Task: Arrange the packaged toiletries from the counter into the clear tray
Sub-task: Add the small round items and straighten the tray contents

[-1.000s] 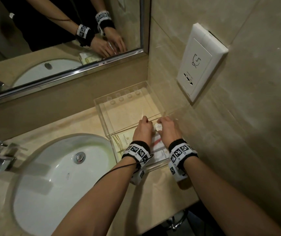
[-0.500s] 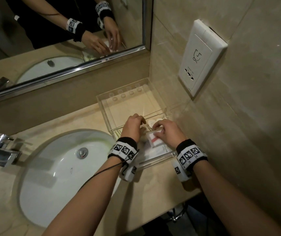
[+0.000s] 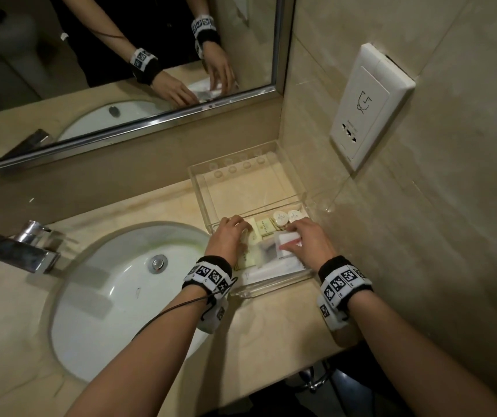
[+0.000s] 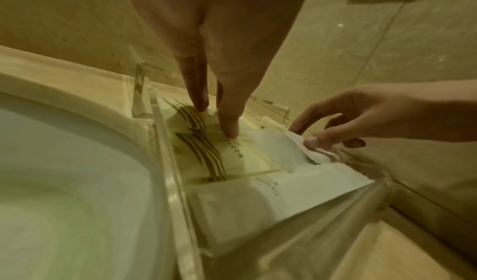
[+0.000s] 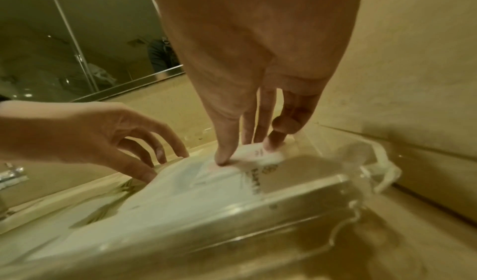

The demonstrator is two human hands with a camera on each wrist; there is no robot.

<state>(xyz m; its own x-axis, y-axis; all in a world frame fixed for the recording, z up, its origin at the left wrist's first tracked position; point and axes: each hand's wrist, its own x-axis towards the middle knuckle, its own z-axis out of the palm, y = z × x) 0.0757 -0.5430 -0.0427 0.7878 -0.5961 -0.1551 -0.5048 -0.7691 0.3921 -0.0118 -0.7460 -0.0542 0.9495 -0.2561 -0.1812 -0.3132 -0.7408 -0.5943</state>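
The clear tray stands on the counter in the corner; its far compartment holds nothing. The near compartment holds cream striped packets, small sachets, two round white containers and a long white packet. My left hand presses straight fingers on the striped packets. My right hand pinches a small white packet with a red mark, thumb on top. The same packet lies tilted over the others.
A white sink lies left of the tray, with a chrome faucet beyond it. The mirror runs behind the counter. The tiled wall with an outlet plate stands close on the right. The counter's front edge is near.
Both hands have drawn back from the tray's divider, uncovering the two round containers. My right hand now pinches the white packet and my left lies on the striped ones.
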